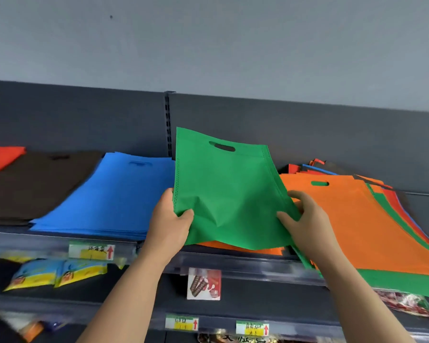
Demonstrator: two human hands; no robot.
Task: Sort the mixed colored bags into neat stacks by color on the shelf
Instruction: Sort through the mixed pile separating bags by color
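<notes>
I hold a green bag tilted up above the shelf, its cut-out handle at the far end. My left hand pinches its near left corner and my right hand grips its near right edge. Under it lies an orange bag. To the right sits a mixed pile with an orange bag on top and green, red and blue edges showing beneath. Left of the green bag lie a blue stack, a brown stack and a red stack.
The mixed pile overhangs the shelf's front edge at the right. A dark back panel with a slotted upright stands behind the bags. Lower shelves hold snack packets, a small box and price tags.
</notes>
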